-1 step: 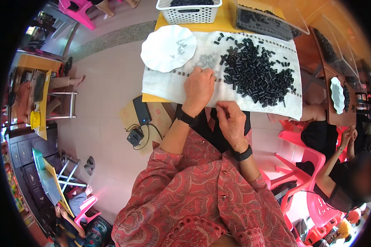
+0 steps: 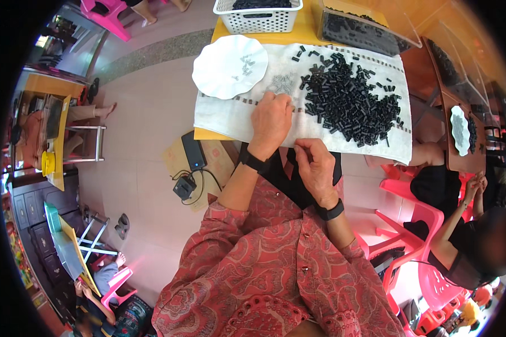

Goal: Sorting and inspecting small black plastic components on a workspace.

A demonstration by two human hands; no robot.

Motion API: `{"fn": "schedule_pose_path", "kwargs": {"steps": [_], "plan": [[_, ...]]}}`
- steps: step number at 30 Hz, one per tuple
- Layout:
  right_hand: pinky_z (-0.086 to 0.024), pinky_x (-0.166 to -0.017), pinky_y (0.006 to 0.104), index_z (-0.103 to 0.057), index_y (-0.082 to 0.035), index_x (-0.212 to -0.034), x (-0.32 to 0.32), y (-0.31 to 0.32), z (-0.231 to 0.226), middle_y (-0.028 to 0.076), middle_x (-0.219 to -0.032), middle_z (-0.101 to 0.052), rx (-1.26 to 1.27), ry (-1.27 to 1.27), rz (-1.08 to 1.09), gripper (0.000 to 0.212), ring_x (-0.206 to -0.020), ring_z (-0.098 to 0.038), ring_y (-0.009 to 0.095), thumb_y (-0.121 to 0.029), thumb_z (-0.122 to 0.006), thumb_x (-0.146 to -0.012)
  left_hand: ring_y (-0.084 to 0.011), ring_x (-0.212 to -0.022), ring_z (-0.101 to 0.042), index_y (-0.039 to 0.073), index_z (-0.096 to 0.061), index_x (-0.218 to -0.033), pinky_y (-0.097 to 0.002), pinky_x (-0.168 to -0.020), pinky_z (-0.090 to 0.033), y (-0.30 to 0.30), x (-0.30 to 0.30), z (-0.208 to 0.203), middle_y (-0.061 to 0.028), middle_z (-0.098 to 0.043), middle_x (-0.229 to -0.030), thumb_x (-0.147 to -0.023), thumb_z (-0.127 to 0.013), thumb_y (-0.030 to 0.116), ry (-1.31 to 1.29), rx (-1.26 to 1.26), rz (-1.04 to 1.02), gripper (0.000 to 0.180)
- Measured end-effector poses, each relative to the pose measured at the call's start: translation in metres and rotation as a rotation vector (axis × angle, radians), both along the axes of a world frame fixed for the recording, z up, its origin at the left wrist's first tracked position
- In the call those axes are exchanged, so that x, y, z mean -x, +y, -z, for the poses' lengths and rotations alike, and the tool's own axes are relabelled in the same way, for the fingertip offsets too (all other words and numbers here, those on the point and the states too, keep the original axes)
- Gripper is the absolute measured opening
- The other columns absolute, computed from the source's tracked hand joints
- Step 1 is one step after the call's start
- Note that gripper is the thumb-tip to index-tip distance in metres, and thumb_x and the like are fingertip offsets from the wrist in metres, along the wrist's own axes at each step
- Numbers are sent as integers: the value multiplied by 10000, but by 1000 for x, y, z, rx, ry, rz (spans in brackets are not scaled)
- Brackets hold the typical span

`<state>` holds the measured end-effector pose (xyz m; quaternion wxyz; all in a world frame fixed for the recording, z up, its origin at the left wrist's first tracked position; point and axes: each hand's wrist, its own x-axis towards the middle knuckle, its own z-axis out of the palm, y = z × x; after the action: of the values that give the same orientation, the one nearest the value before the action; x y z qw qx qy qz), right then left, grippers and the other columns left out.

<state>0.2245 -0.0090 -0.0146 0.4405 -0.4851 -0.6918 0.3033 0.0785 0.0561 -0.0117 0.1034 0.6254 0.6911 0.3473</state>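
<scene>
My left hand rests on the white towel with its fingers curled. Its fingertips are at the near edge of a small heap of clear pieces; whatever they pinch is hidden. At the towel's front edge, my right hand holds thumb and forefinger together, and anything between them is too small to make out. To the right of the clear heap lies a large pile of short black tubular pieces. A white scalloped plate on the left bears several small clear pieces.
Behind the towel stand a white perforated basket and a clear bin, both with black pieces. Left on the floor are a black power bank and a cabled device. A co-worker sits at right by pink chairs.
</scene>
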Motion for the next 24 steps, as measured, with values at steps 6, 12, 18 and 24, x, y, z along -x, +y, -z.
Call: {"fn": "schedule_pose_path", "kwargs": {"steps": [6,12,18,24], "plan": [[-506,-608,264,-654,-16,-962,-2,0,-2,93,-812,-649,5,19,-20,108,-657,-650,143,-2,-681,-858,-354,-800,-609,78,-632,-847,-445,-677,-498,-5,4,8,-109,-592,-869,-798,-684,60,-53,-96,31,73],[-492,-599,334,-627,-10,-927,-3,1,0,141,-815,-618,-10,10,-76,101,-676,-629,278,24,-668,-841,-241,-704,-666,32,-659,-936,-318,-602,-518,-8,17,11,-107,-689,-838,-831,-668,23,-523,-133,17,106],[-491,-569,294,-634,-7,-938,-3,-2,-9,111,-800,-624,12,86,-20,93,-646,-648,197,15,-668,-855,-117,-718,-657,-14,-661,-1020,-231,-602,-535,-23,29,-3,-86,-703,-900,-884,-679,44,-1441,209,130,148],[-486,-558,238,-654,-6,-1009,1,7,-10,65,-798,-630,110,245,23,111,-612,-626,102,-10,-648,-898,-122,-791,-665,-15,-645,-1086,-217,-652,-544,-43,21,-7,-98,-699,-959,-905,-672,61,-1621,353,228,198]]}}
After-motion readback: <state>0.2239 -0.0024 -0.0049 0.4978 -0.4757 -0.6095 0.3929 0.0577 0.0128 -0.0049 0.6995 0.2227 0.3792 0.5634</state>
